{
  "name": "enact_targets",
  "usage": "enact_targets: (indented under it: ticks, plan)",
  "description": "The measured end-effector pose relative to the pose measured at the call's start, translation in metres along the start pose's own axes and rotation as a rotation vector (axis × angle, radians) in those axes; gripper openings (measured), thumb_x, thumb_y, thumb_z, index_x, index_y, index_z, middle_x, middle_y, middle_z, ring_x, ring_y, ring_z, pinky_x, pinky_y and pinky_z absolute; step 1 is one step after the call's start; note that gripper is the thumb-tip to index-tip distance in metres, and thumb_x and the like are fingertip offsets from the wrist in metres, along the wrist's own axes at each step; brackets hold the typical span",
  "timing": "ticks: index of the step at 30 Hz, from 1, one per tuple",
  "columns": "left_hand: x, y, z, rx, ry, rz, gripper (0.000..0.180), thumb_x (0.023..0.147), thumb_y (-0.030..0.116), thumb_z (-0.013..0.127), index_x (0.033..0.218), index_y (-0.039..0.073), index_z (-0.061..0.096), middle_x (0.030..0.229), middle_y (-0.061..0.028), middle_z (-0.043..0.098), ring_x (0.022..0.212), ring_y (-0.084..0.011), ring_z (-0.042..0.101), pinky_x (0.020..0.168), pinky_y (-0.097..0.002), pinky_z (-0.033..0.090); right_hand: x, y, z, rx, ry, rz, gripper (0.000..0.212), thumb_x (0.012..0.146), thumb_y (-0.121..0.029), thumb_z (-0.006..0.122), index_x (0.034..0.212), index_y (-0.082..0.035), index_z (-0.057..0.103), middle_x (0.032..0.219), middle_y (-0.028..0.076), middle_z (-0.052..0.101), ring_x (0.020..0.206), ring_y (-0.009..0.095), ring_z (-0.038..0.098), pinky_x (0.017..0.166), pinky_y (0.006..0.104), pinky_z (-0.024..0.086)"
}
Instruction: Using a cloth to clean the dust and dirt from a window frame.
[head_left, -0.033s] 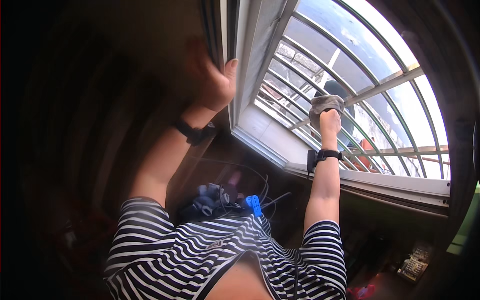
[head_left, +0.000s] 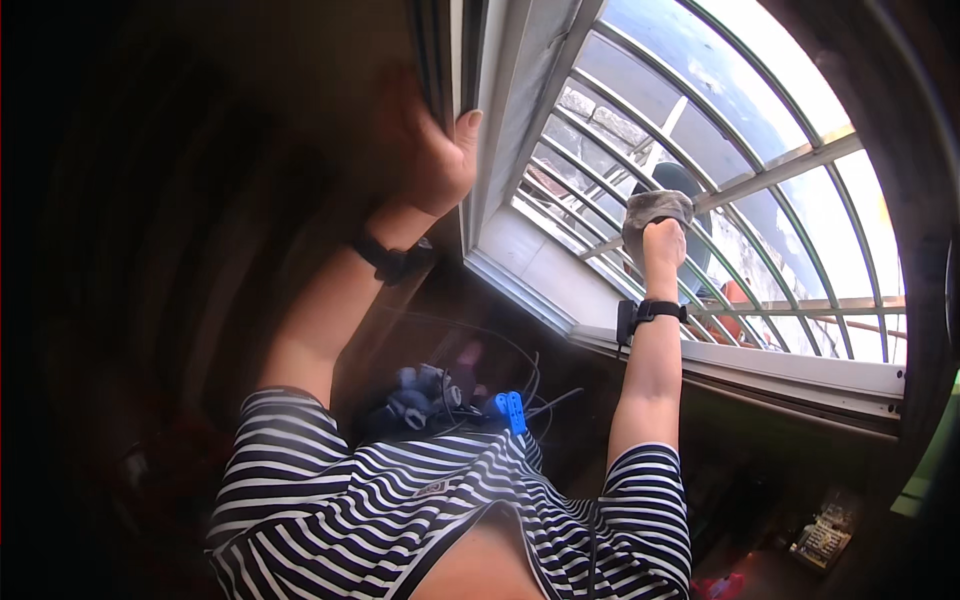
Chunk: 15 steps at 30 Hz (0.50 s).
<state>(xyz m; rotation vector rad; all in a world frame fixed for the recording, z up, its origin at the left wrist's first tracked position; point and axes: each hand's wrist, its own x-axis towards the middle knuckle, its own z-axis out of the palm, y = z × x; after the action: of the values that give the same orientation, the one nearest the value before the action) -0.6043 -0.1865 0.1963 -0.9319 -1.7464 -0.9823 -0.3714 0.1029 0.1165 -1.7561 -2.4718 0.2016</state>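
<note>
My right hand (head_left: 663,243) is closed round a grey cloth (head_left: 655,207), pressed against the metal window bars (head_left: 737,272). Part of the cloth bunches up above the fist. My left hand (head_left: 436,165) is raised against the edge of the white window frame (head_left: 478,125). Its thumb lies on the frame's near side, while the stretched fingers reach up on the other side and fade into shadow. Both wrists wear black straps.
Below the bars runs a white sill (head_left: 790,372) with a track. Dark bluish bundled items (head_left: 425,393) and thin cables lie below, beyond a blue clip (head_left: 510,411) at my striped shirt. A small box-like object (head_left: 823,540) sits at lower right. Outside stands a dark rounded container (head_left: 675,180).
</note>
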Motion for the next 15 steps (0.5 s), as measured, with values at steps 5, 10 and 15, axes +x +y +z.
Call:
enact_targets:
  ticks: [5,10,15]
  plan:
    - [0.004,-0.001,0.018,-0.04,0.054,0.074,0.082,0.089,0.02,0.065,0.143,-0.012,0.012,0.146,-0.0313,0.021,0.133,-0.0461,0.025,0.11,-0.0495,0.022,0.005,0.008,0.007,0.003,0.016,0.009,0.035,0.08,-0.026,0.056,0.096,0.003,0.07,0.104,0.026,0.066,0.099,0.039,0.065,0.089,0.0448,0.05]
    - [0.028,-0.011,0.03,-0.053,0.388,0.184,0.056,0.096,0.015,0.045,0.139,-0.015,0.025,0.141,-0.0368,0.034,0.133,-0.0447,0.037,0.11,-0.0492,0.031,0.002,0.001,0.008,0.077,0.115,0.016,0.04,0.076,-0.027,0.056,0.097,0.003,0.07,0.101,0.027,0.066,0.096,0.041,0.065,0.089,0.0462,0.049]
    - [0.02,-0.006,-0.011,0.083,0.185,0.1,0.068,0.093,0.01,0.054,0.146,-0.011,0.017,0.15,-0.0274,0.026,0.137,-0.0391,0.03,0.114,-0.0432,0.02,-0.016,-0.019,0.006,0.13,0.204,0.049,0.039,0.076,-0.028,0.056,0.097,0.003,0.07,0.101,0.027,0.066,0.097,0.04,0.065,0.089,0.0457,0.049]
